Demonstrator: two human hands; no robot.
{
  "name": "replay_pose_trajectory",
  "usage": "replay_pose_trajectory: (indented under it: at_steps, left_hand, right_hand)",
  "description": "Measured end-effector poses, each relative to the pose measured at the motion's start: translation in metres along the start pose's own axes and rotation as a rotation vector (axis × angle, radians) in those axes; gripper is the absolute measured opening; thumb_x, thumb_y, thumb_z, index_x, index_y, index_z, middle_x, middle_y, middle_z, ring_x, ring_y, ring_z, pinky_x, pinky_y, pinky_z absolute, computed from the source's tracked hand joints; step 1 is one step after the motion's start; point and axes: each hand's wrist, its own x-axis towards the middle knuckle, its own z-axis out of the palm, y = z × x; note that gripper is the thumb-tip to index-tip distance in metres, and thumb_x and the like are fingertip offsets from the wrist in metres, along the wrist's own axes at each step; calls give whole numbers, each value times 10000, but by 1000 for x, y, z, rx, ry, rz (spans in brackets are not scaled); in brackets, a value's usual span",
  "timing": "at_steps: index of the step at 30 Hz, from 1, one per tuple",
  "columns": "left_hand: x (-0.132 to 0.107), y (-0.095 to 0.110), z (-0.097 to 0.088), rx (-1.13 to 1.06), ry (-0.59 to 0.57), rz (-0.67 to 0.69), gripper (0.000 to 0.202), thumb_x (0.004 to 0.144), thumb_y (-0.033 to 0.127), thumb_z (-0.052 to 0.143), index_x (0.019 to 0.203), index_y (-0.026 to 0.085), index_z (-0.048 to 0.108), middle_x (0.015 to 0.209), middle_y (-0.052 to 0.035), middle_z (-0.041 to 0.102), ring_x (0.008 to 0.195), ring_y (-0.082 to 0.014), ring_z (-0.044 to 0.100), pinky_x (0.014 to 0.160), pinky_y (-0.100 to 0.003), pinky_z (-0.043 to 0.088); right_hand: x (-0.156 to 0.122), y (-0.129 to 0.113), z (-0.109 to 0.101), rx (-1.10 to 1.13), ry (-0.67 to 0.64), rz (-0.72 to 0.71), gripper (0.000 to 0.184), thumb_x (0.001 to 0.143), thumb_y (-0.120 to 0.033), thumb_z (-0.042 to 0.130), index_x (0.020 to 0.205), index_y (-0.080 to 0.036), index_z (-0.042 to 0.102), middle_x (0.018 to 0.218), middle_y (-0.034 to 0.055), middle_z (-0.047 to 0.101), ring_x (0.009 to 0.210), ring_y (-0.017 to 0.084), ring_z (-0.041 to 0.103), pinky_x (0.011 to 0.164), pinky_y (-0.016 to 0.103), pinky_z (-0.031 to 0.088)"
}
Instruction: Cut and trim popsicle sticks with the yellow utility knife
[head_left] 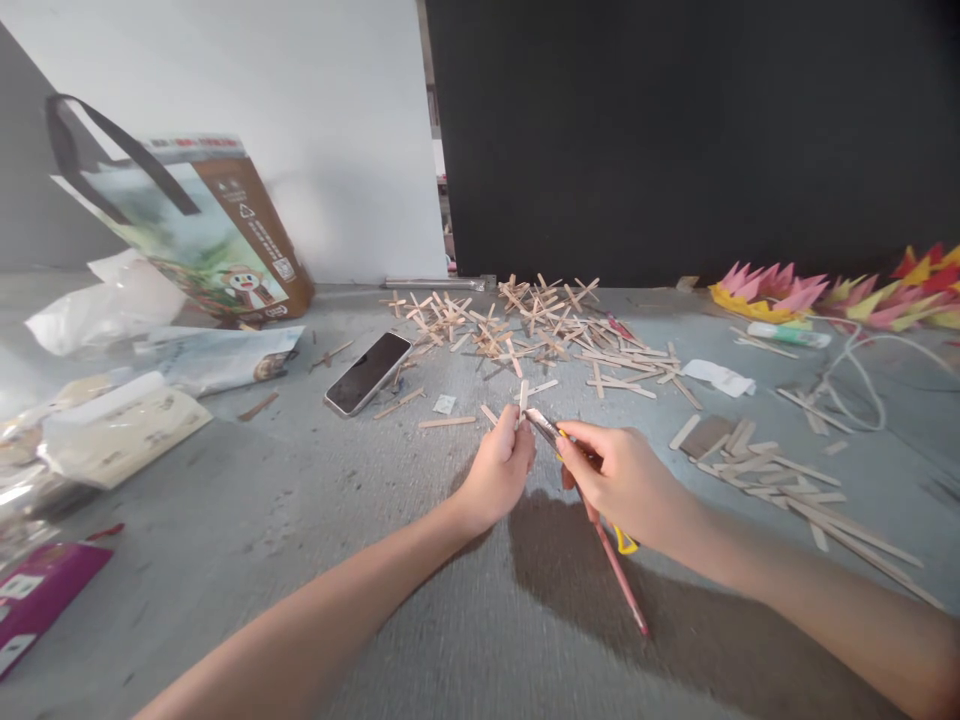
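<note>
My left hand (501, 470) is closed in a pinch on a small wooden stick (523, 398) that stands upright above its fingers. My right hand (622, 478) is closed around a tool with red handles (619, 572) and a yellow part, likely pliers or cutters. Its metal tip (541, 426) touches the base of the stick. Both hands hover over a grey surface (420, 560). Behind them lies a pile of glued stick crosses (517, 325).
A smartphone (369, 372) lies face up to the left. A printed bag (196, 225) and plastic packets (124, 420) sit at far left. Loose sticks (780, 475) lie on the right, with paper flowers (840, 290), a white cable (862, 385) and a glue tube (787, 335) behind.
</note>
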Motion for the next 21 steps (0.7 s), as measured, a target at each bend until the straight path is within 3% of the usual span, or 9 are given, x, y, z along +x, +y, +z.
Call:
replay_pose_trajectory:
  at_steps: [21]
  left_hand:
    - [0,-1,-2,7,-20,10,277,1083,446,361,894,244,344,639,91,366,560,-97,353,559,-227,312]
  right_hand:
    - [1,-3,-3,51,-34,40,361,1057,-385,405,755,-224,520,514,-45,576,369,120,590,443,230,429]
